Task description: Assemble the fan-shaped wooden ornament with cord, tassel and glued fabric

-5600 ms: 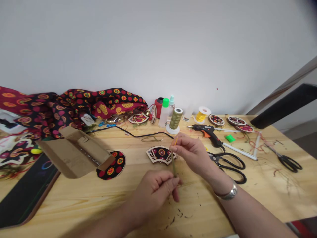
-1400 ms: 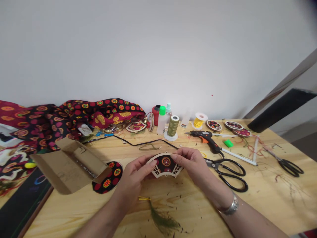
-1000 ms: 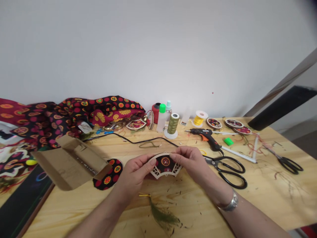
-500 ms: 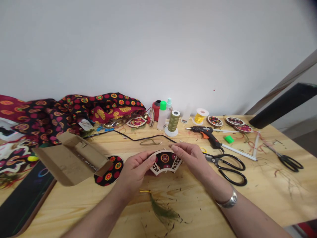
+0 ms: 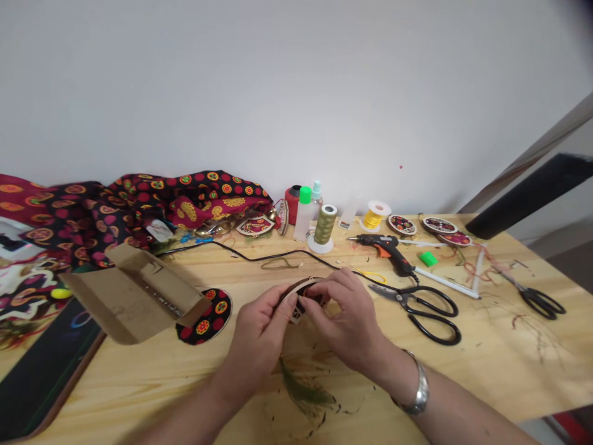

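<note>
My left hand (image 5: 262, 327) grips the left end of a fan-shaped wooden pendant (image 5: 295, 316), its thumb on the front face. The pendant has a pale cut-out frame over dark patterned fabric. My right hand (image 5: 345, 315) is curled over the right part, thumb and fingers pinched together at its front and covering most of it. Whether anything small sits between those fingertips is hidden. Below the hands lies an olive thread tassel (image 5: 306, 386). To the right rest black-handled scissors (image 5: 430, 309), blades towards my right hand.
An open cardboard box (image 5: 139, 293) stands left beside a round patterned fabric piece (image 5: 208, 318). Behind are an olive thread spool (image 5: 324, 225), a glue gun (image 5: 382, 247) with its black cord, a yellow spool (image 5: 374, 216) and bunched patterned cloth (image 5: 139, 204). More scissors (image 5: 540, 300) lie right.
My right hand has shifted from the pendant's upper right edge inward across its front, covering more of it. The pendant has tilted; my left hand keeps its hold.
</note>
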{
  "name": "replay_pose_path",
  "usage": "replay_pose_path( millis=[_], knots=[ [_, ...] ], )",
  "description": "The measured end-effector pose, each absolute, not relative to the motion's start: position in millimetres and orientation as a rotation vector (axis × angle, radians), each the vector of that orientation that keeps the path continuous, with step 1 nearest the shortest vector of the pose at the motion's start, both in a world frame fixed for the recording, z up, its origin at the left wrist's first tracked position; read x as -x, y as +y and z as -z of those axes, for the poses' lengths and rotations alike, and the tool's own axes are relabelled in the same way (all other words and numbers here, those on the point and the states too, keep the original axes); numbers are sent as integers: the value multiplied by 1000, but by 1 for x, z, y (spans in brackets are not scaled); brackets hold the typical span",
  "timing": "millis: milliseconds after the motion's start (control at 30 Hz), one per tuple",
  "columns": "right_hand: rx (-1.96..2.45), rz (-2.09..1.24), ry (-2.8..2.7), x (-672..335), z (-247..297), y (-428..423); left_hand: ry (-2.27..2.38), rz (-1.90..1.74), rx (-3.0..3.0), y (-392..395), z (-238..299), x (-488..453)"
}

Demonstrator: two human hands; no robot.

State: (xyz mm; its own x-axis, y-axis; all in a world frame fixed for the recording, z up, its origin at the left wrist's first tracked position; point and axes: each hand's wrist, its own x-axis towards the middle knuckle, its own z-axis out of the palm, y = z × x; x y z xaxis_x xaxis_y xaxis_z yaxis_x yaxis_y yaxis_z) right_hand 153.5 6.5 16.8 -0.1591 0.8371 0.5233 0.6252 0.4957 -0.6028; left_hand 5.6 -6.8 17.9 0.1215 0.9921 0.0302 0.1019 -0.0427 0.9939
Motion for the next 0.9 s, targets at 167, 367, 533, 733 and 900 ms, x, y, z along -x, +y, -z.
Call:
replay_pose_path(
  millis=[167,367,533,733,900],
  knots=[
    [1279,-349,-1836,-151,-20,3,1280,-1116,-1597,-12,-13,-5],
    [1326,-597,-1715,-149,-20,4,1283,-1129,-1764,-15,-11,-5],
    [1160,-727,-1713,-155,-33,3,1275,-1163,-1521,-9,-15,-4],
    [445,-1401,-2235,-168,-52,-3,1209,-1153,-996,4,-18,3],
    [695,-1095,-2104,-167,-48,1,1109,-1163,-855,5,-18,3]
  ],
)
